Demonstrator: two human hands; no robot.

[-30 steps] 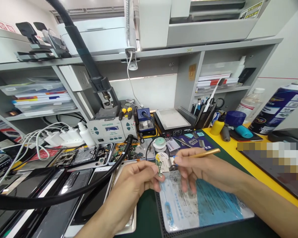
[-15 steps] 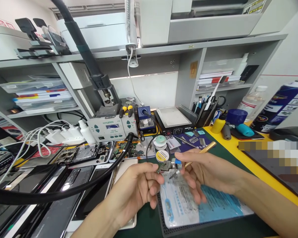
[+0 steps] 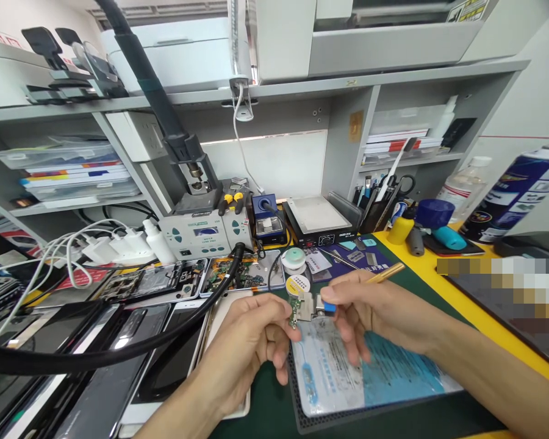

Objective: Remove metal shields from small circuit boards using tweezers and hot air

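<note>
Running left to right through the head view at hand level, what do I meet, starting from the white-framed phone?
White-framed phone, left hand, small green circuit board, silver-coloured piece, right hand, partly pixelated dark panel. The blue piece overlaps the right hand, so it is left out.

head camera | worn on the person's head | looks forward and down over the green mat (image 3: 269, 411) | left hand (image 3: 254, 332) and right hand (image 3: 373, 308) near, low in view | shelf (image 3: 297, 86) farther off, crossing upper part | wide view
</note>
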